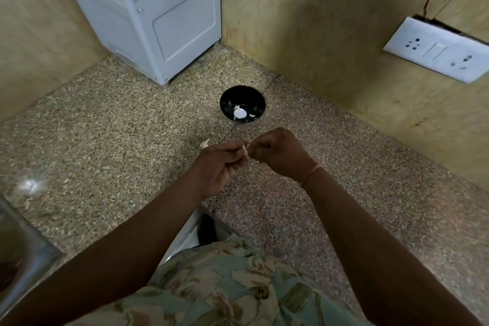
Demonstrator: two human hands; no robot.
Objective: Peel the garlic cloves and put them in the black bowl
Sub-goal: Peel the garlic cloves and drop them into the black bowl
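Speckled granite surface (pixel 105 127) is recorded in the head view, meeting yellowish walls at a corner. The black bowl (pixel 227 103) is set on it near that corner, with pale garlic pieces (pixel 240 113) lying in its bottom. Nearer the camera, both hands are held together above the surface, apart from the bowl. A garlic clove (pixel 244 151) is pinched between them: the left hand (pixel 217 167) grip is curled round it, and the right hand (pixel 277 155) grip is closed on it at the fingertips. How much skin is on the clove cannot be told. One pale garlic scrap (pixel 205 143) lies on the surface just beside the left hand. A white appliance (pixel 169 21) stands in the far corner, and a socket plate (pixel 436 50) is fixed to the right wall.
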